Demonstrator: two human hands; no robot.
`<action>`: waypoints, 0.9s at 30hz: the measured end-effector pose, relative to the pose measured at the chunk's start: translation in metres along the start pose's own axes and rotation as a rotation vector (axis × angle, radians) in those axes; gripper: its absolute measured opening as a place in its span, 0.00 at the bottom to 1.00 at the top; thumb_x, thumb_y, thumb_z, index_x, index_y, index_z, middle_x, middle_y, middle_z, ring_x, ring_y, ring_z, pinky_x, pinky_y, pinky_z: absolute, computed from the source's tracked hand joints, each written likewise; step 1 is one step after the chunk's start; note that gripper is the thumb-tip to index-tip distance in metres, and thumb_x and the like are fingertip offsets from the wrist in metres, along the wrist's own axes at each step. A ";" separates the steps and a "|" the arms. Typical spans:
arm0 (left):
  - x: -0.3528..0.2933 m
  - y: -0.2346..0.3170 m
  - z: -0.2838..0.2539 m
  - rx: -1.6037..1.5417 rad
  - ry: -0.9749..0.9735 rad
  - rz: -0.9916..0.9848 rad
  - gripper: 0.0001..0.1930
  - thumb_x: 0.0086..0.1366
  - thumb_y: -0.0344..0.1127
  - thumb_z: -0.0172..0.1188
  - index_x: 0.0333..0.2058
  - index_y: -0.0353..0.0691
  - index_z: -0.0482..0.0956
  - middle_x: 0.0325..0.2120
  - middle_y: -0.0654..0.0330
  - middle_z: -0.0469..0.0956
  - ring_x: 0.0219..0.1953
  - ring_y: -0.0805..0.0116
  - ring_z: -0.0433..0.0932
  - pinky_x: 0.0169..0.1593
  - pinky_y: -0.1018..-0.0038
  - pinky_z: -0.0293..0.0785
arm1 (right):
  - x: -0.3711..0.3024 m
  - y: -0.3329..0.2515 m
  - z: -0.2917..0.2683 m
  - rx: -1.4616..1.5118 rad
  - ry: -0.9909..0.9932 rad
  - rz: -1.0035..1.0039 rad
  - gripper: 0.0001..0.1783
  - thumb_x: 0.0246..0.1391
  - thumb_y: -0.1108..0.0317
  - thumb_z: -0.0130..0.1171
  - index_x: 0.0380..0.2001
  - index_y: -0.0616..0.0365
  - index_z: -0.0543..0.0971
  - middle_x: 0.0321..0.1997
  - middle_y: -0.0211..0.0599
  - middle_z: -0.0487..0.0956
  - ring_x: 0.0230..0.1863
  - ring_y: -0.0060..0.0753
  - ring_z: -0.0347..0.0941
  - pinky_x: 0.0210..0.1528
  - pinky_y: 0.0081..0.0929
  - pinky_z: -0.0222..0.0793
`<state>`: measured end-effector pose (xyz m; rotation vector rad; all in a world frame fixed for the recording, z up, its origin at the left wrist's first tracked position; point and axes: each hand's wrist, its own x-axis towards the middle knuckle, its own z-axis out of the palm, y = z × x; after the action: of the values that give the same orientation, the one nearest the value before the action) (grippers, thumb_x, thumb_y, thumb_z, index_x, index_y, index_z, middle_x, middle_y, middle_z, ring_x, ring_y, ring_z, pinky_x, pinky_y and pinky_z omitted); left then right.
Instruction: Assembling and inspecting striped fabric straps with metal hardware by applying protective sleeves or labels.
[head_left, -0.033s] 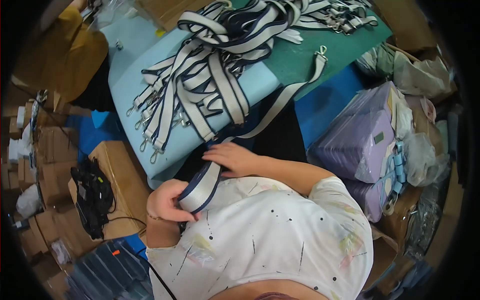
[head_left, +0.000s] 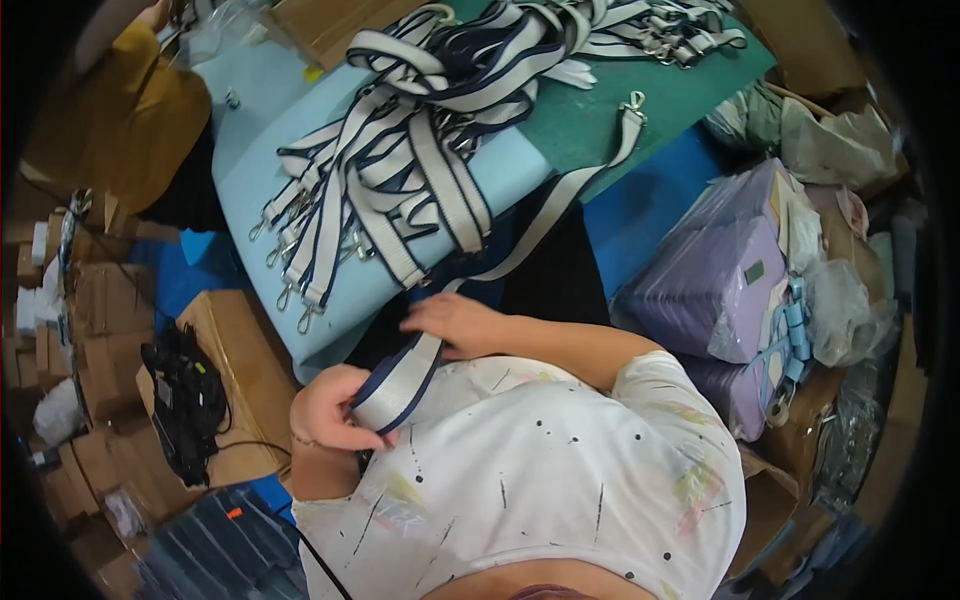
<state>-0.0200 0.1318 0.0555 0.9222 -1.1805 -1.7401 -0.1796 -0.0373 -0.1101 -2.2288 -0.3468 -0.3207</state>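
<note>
In front of my chest a white strap with navy edges (head_left: 398, 392) bends over in a loop. My left hand (head_left: 338, 408) is closed round the looped part, thumb underneath. Just above and to its right, my right hand (head_left: 458, 324) grips the same strap, its fingers curled over it. From there the strap runs down past the table edge and up to the right, ending in a metal swivel clasp (head_left: 634, 102) on the green surface. A large heap of similar straps (head_left: 420, 170) with metal clasps lies ahead of me on the light blue table.
Purple bags in clear plastic (head_left: 705, 270) are stacked at right. At left are a cardboard box (head_left: 245, 370) with a black corded bundle (head_left: 185, 395) on it, more boxes (head_left: 105, 300), and a person in a mustard top (head_left: 130, 125). The light blue table (head_left: 240, 160) adjoins a green surface (head_left: 680, 110).
The view has shifted slightly. Both hands keep their hold on the strap, with only a slight movement of the right fingers.
</note>
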 end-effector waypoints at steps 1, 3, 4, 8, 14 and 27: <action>-0.001 0.004 0.002 0.021 0.011 0.012 0.16 0.51 0.30 0.70 0.35 0.28 0.77 0.28 0.57 0.81 0.29 0.70 0.81 0.33 0.77 0.75 | 0.000 0.007 0.010 0.046 -0.064 -0.026 0.27 0.42 0.66 0.64 0.48 0.53 0.71 0.46 0.43 0.77 0.51 0.43 0.72 0.55 0.40 0.64; -0.019 0.006 -0.008 0.183 0.028 0.066 0.18 0.49 0.30 0.71 0.37 0.27 0.76 0.27 0.56 0.82 0.26 0.69 0.81 0.32 0.77 0.75 | -0.002 -0.004 -0.002 0.204 -0.186 0.160 0.22 0.42 0.68 0.61 0.45 0.55 0.73 0.38 0.44 0.78 0.44 0.48 0.74 0.47 0.38 0.67; -0.034 0.008 -0.007 0.145 0.105 0.097 0.21 0.47 0.29 0.71 0.38 0.23 0.76 0.26 0.53 0.81 0.25 0.67 0.81 0.31 0.76 0.76 | -0.004 -0.009 -0.011 0.257 -0.188 0.208 0.21 0.44 0.66 0.61 0.45 0.55 0.73 0.38 0.45 0.78 0.43 0.49 0.74 0.44 0.38 0.68; -0.100 -0.012 -0.001 -0.168 0.509 0.113 0.23 0.45 0.23 0.70 0.40 0.22 0.71 0.27 0.48 0.79 0.24 0.66 0.80 0.27 0.75 0.78 | -0.032 -0.019 -0.084 0.459 -0.178 0.352 0.26 0.46 0.55 0.67 0.45 0.58 0.73 0.38 0.44 0.79 0.41 0.41 0.76 0.41 0.32 0.70; -0.110 -0.056 0.007 -0.216 0.719 -0.194 0.30 0.45 0.23 0.69 0.47 0.31 0.64 0.33 0.53 0.77 0.21 0.73 0.76 0.19 0.83 0.70 | -0.059 -0.036 -0.147 0.430 -0.069 0.370 0.28 0.41 0.63 0.71 0.46 0.58 0.74 0.39 0.36 0.78 0.38 0.33 0.75 0.39 0.24 0.70; -0.081 -0.086 0.007 -0.153 0.883 -0.157 0.22 0.50 0.19 0.67 0.42 0.38 0.69 0.36 0.60 0.72 0.36 0.73 0.75 0.31 0.77 0.80 | -0.055 -0.046 -0.180 0.056 0.341 0.132 0.29 0.37 0.62 0.73 0.43 0.63 0.77 0.44 0.41 0.79 0.42 0.40 0.76 0.43 0.28 0.70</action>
<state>-0.0137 0.2270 -0.0146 1.4925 -0.3975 -1.2592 -0.2667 -0.1568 0.0150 -2.0830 -0.0249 -0.6007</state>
